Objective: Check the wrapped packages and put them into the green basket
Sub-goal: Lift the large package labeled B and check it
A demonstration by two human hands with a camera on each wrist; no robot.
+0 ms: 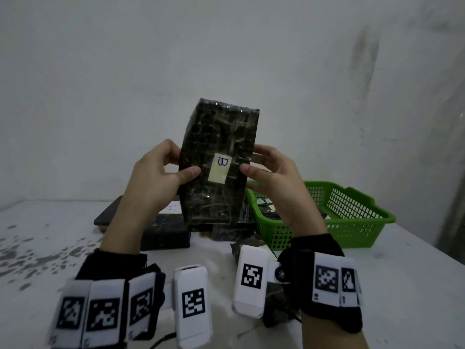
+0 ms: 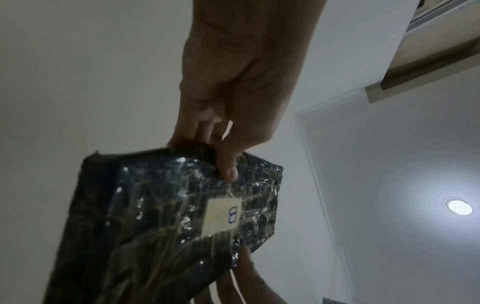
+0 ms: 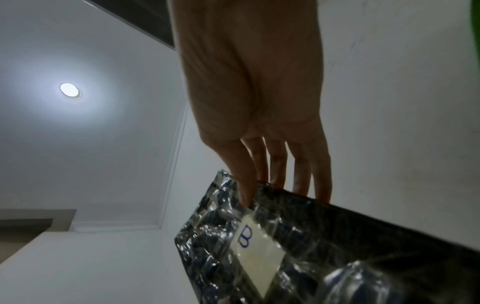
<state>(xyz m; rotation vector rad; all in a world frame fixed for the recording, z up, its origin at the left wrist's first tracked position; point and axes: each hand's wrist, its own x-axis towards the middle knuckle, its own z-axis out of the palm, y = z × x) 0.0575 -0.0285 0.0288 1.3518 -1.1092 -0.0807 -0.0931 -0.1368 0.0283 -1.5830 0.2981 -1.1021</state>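
Observation:
A dark package (image 1: 216, 162) wrapped in shiny clear film is held upright in the air above the table, its cream label (image 1: 219, 168) marked "B" facing me. My left hand (image 1: 161, 172) grips its left edge, thumb on the front. My right hand (image 1: 271, 172) grips its right edge the same way. In the left wrist view the thumb presses the package (image 2: 161, 222) near its label. In the right wrist view the fingers lie behind the package (image 3: 298, 246). The green basket (image 1: 352, 212) stands at the right on the table and holds some dark items.
Several more dark wrapped packages (image 1: 166, 233) lie on the white table (image 1: 50, 248) below the held one, one with a label marked "A". Another dark package (image 1: 276, 306) lies near my right wrist. A grey wall stands close behind.

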